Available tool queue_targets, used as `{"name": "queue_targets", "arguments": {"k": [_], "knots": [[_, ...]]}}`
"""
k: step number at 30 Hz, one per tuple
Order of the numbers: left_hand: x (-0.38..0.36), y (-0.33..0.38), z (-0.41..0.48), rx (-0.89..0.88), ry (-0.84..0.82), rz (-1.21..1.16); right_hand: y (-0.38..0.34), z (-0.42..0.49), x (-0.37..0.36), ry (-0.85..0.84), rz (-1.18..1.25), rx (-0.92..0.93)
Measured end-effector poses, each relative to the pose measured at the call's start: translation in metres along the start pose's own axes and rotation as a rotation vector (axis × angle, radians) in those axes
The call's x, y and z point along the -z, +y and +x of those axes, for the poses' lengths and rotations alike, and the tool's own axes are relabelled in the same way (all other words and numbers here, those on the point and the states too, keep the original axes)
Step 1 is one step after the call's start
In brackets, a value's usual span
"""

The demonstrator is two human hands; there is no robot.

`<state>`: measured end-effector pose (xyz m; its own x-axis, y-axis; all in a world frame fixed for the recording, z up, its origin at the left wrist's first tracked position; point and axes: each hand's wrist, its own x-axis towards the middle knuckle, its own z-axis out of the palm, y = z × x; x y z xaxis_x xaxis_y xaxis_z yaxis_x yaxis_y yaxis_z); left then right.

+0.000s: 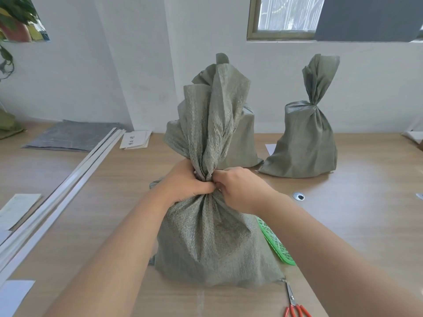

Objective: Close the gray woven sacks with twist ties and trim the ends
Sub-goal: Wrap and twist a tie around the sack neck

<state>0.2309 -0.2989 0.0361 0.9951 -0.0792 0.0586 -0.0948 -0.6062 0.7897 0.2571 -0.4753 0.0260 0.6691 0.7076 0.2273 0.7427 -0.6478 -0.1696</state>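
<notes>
We grip the bunched neck of the tall gray woven sack (210, 236) with our left hand (185, 183) and right hand (239, 187), where any slackening could let it spring open.

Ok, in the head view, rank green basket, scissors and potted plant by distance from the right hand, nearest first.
1. Green basket, right of the sack, below the right hand.
2. Scissors, lower right, nearest the camera.
3. Potted plant, far upper left.
</notes>
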Motion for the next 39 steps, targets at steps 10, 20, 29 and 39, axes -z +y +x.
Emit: {"name": "queue_targets", "arguments": {"k": [10,20,29,39], "knots": [[0.001,0.004,-0.007,-0.033,-0.037,0.05,0.008,0.0,-0.004,0.131,-0.066,0.17],[0.001,-0.001,-0.006,-0.069,-0.008,0.063,0.024,0.001,-0.002,0.205,-0.188,0.191],[0.004,-0.002,0.001,-0.028,-0.027,0.122,0.02,0.015,-0.004,0.149,-0.226,0.195],[0.003,0.0,0.001,0.019,-0.045,0.04,0.02,0.007,-0.009,0.271,-0.102,0.138]]}}
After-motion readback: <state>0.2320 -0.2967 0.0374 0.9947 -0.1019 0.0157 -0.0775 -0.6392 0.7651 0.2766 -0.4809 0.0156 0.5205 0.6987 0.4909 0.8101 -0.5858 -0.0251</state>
